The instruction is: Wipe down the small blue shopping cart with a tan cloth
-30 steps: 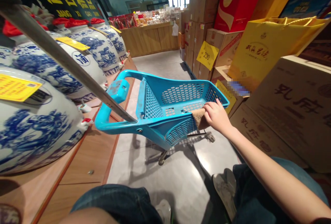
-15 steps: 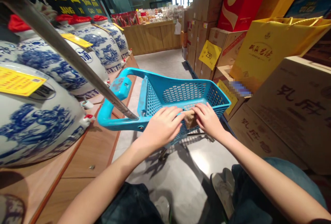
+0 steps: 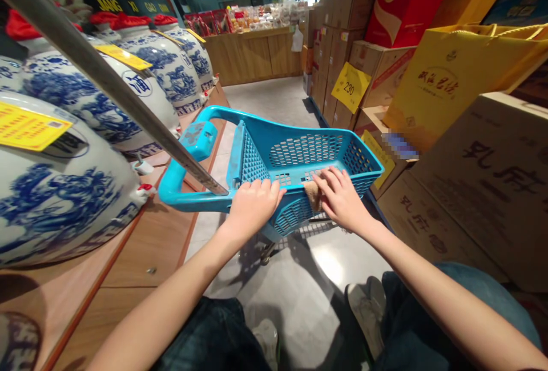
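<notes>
**One Firm Hold, One Doubtful**

The blue shopping cart (image 3: 295,130) stood on the floor (image 3: 299,314) between a row of large porcelain jars (image 3: 64,205) and stacked cartons (image 3: 505,148). The person's left hand (image 3: 256,202) was closed over its near rim, fingers curled across the top. The right hand (image 3: 340,197) lay farther along that side, fingers over a brown cloth (image 3: 313,195) draped on the rim; whether they pinched the cloth or merely pressed it could not be told.

The likeliest trouble was a dropped cloth: part of it hung outside the basket, so lifted or slack fingers might have let it slide to the floor. The cart itself was another worry. It rode on casters (image 3: 266,254), and a hard push along the rim could have set it rolling if the left hand loosened. A sharp swing might also have brought the metal pole (image 3: 128,97) or the handle against the jars. Lattice holes below the rim could have snagged the cloth or a fingertip.
</notes>
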A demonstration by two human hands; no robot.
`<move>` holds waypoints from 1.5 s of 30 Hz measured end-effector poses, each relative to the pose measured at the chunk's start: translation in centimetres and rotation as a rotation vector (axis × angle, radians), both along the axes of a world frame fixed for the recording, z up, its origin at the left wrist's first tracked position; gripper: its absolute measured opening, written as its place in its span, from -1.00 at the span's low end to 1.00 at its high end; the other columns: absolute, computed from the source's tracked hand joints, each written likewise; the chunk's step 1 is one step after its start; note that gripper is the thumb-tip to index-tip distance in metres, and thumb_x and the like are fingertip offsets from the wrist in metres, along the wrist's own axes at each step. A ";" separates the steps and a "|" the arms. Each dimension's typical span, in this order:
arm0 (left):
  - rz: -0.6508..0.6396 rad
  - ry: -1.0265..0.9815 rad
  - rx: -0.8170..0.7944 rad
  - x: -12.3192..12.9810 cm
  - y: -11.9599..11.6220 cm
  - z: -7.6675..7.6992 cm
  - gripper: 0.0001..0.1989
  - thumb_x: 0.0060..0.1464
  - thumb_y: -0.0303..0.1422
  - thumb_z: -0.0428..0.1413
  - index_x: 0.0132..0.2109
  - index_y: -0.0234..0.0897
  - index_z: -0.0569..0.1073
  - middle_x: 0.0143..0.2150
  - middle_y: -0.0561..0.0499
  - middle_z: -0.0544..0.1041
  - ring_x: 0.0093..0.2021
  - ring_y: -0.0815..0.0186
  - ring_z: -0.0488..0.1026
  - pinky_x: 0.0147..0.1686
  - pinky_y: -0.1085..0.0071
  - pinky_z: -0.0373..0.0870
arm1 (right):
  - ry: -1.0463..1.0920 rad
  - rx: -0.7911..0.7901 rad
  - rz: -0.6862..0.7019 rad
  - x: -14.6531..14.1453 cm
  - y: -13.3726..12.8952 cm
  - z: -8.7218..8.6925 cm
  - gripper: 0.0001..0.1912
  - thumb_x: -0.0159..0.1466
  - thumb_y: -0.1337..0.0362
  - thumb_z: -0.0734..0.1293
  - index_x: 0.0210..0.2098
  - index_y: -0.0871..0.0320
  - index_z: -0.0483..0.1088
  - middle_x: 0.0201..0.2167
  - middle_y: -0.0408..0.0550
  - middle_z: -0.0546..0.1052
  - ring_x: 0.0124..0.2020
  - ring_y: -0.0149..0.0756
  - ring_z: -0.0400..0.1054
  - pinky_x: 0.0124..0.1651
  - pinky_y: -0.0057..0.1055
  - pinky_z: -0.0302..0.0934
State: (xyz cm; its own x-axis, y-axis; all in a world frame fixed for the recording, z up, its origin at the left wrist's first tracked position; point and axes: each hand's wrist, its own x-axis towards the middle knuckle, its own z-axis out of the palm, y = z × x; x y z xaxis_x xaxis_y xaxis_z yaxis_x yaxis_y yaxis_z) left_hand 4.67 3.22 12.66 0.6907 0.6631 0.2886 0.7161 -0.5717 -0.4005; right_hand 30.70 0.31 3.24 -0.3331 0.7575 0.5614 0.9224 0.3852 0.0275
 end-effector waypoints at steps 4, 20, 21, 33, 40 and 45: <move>-0.035 -0.027 0.049 -0.1 0.1 -0.5 -0.65 0.46 -0.25 0.03 -0.28 -0.29 0.55 -0.41 -0.13 0.57 -0.32 0.08 0.56 -0.41 0.25 0.03 | 0.001 -0.056 0.038 1.0 0.6 0.6 -0.54 0.40 0.33 0.21 0.27 0.15 0.40 0.28 0.16 0.46 0.33 0.04 0.25 0.43 0.07 0.02; -0.015 -0.047 0.017 -0.1 0.1 -0.5 -0.65 0.46 -0.24 0.02 -0.26 -0.28 0.55 -0.41 -0.14 0.56 -0.32 0.07 0.53 -0.39 0.24 0.02 | 0.046 -0.123 -0.115 5.3 2.1 0.2 -0.74 0.33 0.35 0.19 -0.15 0.15 0.51 -0.07 0.13 0.59 0.03 -0.03 0.41 0.34 0.05 0.11; -0.012 -0.045 0.014 0.0 0.1 -0.5 -0.65 0.46 -0.24 0.02 -0.26 -0.28 0.55 -0.41 -0.14 0.56 -0.32 0.07 0.53 -0.39 0.24 0.03 | 0.058 -0.135 -0.159 6.1 2.4 0.2 -0.76 0.33 0.35 0.19 -0.21 0.15 0.50 -0.14 0.12 0.59 -0.02 -0.03 0.41 0.31 0.05 0.13; 0.010 -0.056 -0.036 0.1 -0.2 -0.2 -0.64 0.48 -0.24 -0.03 -0.22 -0.28 0.56 -0.37 -0.16 0.57 -0.30 0.09 0.51 -0.36 0.25 0.06 | 0.064 -0.092 -0.026 4.1 1.8 -0.4 -0.62 0.33 0.36 0.19 0.06 0.15 0.49 0.09 0.15 0.55 0.26 0.04 0.29 0.41 0.10 0.01; 0.016 -0.032 -0.034 0.2 -0.1 -0.2 -0.62 0.48 -0.24 -0.05 -0.22 -0.29 0.56 -0.37 -0.17 0.57 -0.29 0.09 0.50 -0.36 0.26 0.06 | 0.107 -0.039 -0.098 3.4 1.7 -0.6 -0.68 0.37 0.35 0.16 -0.03 0.20 0.50 -0.01 0.20 0.55 0.16 0.05 0.33 0.26 0.00 0.17; 0.010 -0.021 -0.018 0.2 -0.1 -0.2 -0.63 0.48 -0.25 -0.04 -0.23 -0.29 0.56 -0.38 -0.16 0.57 -0.30 0.06 0.52 -0.38 0.24 0.03 | 0.051 -0.048 0.033 1.7 0.9 -0.1 -0.56 0.46 0.29 0.15 0.26 0.15 0.40 0.21 0.14 0.51 0.34 0.01 0.23 0.42 0.04 0.02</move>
State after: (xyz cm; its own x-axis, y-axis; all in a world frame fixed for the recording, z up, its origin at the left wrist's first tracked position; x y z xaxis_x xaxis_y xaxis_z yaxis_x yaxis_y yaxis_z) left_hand 4.85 3.10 12.45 0.6775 0.6753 0.2915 0.7304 -0.5709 -0.3749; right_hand 32.39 1.21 3.15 -0.3302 0.7731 0.5416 0.9088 0.4153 -0.0389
